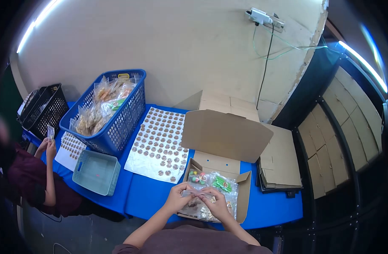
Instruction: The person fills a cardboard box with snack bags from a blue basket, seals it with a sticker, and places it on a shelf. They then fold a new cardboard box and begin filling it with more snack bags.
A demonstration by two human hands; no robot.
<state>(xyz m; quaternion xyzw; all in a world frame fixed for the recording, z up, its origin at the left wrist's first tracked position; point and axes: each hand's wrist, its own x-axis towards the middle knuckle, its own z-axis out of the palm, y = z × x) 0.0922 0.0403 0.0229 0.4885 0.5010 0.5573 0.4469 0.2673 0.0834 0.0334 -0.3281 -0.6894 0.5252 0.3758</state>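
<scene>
My left hand (179, 197) and my right hand (216, 204) meet over an open cardboard box (244, 192) at the front of the blue table (149, 195). Between them they pinch a small clear plastic bag (197, 194), stretched flat from one hand to the other. Inside the box lie several clear packets (221, 183) holding small green, red and brown items. The box's big flap (225, 134) stands open behind it.
A white sheet of round brown stickers (160, 144) lies left of the box. A blue basket (110, 111) full of bagged goods, a small teal tray (96, 172) and black crates (45, 109) stand further left. A co-worker's hands (47, 147) hold a small packet. Flat cartons (280, 163) are stacked on the right.
</scene>
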